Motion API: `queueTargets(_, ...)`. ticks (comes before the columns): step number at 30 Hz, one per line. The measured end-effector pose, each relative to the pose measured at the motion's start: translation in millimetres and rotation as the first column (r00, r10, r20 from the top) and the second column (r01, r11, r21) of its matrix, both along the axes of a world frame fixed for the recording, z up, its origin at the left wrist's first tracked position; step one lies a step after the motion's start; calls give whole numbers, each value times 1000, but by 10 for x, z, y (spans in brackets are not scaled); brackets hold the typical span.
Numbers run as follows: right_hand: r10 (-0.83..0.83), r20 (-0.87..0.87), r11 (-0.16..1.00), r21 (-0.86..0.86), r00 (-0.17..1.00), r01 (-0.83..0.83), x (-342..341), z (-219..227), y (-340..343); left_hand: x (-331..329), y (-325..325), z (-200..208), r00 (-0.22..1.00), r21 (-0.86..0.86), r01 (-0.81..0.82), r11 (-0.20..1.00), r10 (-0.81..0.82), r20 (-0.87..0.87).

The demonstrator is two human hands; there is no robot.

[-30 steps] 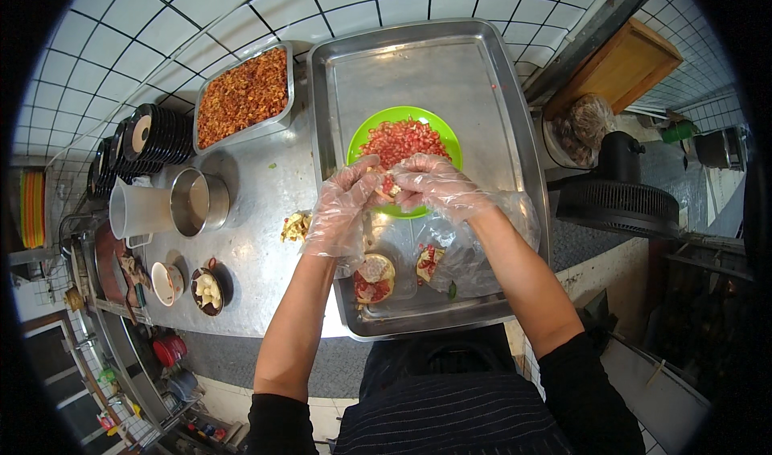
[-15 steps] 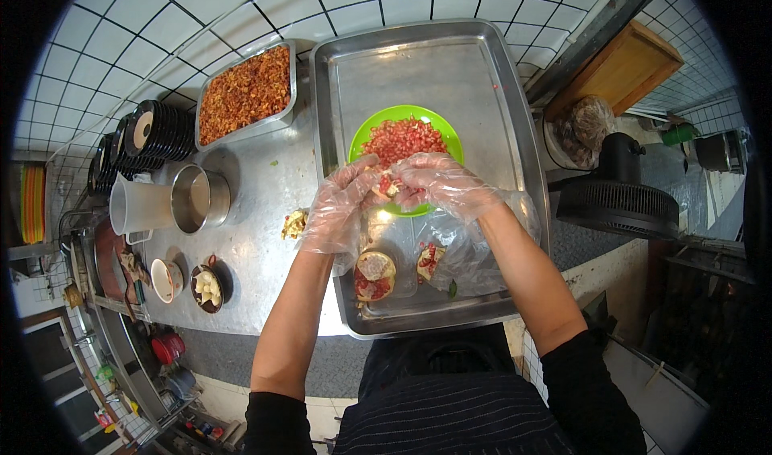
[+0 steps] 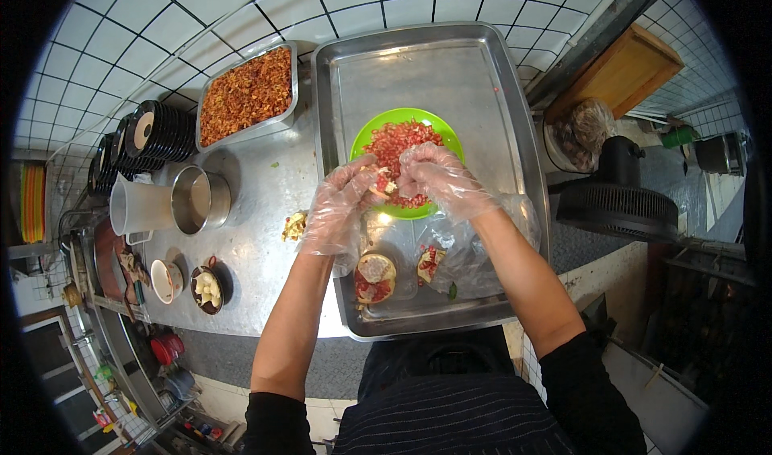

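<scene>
Both my hands wear clear plastic gloves and hover over a green plate (image 3: 363,130) heaped with red pomegranate seeds (image 3: 398,139). My left hand (image 3: 341,199) is closed around a small piece of pomegranate (image 3: 383,185), with pale rind and a few red seeds showing. Just to its right, my right hand (image 3: 447,179) has its fingers curled together, a little apart from the piece. Whatever sits in those fingertips is hidden. A cut pomegranate (image 3: 375,280) and a smaller pomegranate chunk (image 3: 429,264) lie nearer to me, beside a crumpled clear plastic bag (image 3: 481,256).
A large metal tray (image 3: 402,73) carries the plate and fruit. Left of it, rind scraps (image 3: 294,226) lie on the steel table, with a pan of reddish crumbly food (image 3: 245,97), a metal pot (image 3: 197,200), a plastic jug (image 3: 141,204) and stacked black dishes (image 3: 161,129). A black fan (image 3: 618,190) stands right.
My right hand has come away from the pomegranate piece, and a gap over the seeds now parts the hands. The left hand keeps its hold in nearly the same place.
</scene>
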State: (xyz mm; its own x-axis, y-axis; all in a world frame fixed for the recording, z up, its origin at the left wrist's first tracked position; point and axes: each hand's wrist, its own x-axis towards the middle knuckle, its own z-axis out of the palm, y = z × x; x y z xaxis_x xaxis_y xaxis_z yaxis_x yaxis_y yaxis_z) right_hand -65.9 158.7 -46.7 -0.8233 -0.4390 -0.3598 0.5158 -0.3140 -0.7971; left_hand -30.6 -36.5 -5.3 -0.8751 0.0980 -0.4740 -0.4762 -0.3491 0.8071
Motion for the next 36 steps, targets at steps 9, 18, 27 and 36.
queueTargets(9,-70,-191,997,-30,979,66,-92,91,13,-13,-4,-68,991,77,-136,988,135,23)
queueTargets(18,-24,-481,972,194,877,133,-97,94,-82,-12,51,-125,985,72,-171,983,169,43)
queueTargets(27,161,-477,916,398,864,49,20,230,-117,60,138,-103,991,0,-84,996,84,-102)
queueTargets(36,174,-333,890,456,927,-4,32,264,-50,156,208,-84,993,-108,-56,993,44,-112)
